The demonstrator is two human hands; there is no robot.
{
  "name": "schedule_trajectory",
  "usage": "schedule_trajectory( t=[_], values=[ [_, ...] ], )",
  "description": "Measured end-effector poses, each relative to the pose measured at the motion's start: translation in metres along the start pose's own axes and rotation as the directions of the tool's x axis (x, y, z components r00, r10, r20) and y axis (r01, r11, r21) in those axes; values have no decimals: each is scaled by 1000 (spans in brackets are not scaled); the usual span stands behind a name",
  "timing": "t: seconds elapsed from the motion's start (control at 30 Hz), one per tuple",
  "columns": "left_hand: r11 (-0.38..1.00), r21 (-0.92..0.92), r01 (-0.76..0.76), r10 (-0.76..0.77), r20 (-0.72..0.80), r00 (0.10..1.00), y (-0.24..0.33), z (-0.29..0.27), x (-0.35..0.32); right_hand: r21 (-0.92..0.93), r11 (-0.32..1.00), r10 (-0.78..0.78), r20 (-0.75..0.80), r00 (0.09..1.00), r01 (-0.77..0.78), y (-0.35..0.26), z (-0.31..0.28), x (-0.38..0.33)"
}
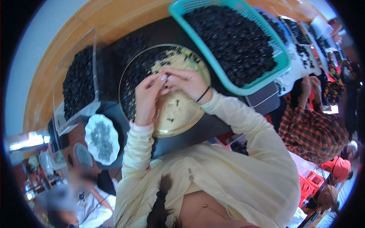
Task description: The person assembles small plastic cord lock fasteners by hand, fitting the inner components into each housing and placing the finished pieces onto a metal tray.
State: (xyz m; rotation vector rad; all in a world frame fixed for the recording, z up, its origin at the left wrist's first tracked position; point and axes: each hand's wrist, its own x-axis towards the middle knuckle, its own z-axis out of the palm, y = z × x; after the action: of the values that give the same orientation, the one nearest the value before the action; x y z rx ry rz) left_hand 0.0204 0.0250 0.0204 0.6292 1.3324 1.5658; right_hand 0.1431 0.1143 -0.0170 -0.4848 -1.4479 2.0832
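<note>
Both hands meet over a round gold-coloured tray. My left hand pinches a small dark piece at its fingertips. From the other side, my right hand closes its fingers on the same piece; a thin black band circles that wrist. Fingers cover most of the piece, so its kind does not show. Many small, shiny black pieces lie heaped along the tray's left and far side. A few dark slivers are scattered on its near part.
A teal basket full of black pieces stands to the right, beside a flat dark device. On the left are a clear bin of black pieces and a white scalloped dish with greyish bits. Other people sit on both sides.
</note>
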Motion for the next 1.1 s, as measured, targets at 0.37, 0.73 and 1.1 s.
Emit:
schedule_trajectory(
  t=[0.37,0.73,1.1],
  values=[
    [965,167,-202,220,-97,971,21,-16,-6,840,542,-141,77,987,12,-32,0,5],
    [935,320,-156,177,-39,983,-1,-49,3,233,961,-118,-143,983,149,-60,10,-12],
    [73,866,-495,456,412,789,-13,-16,31,-990,-130,-496,11,868,-61,-83,-28,-75]
  ],
)
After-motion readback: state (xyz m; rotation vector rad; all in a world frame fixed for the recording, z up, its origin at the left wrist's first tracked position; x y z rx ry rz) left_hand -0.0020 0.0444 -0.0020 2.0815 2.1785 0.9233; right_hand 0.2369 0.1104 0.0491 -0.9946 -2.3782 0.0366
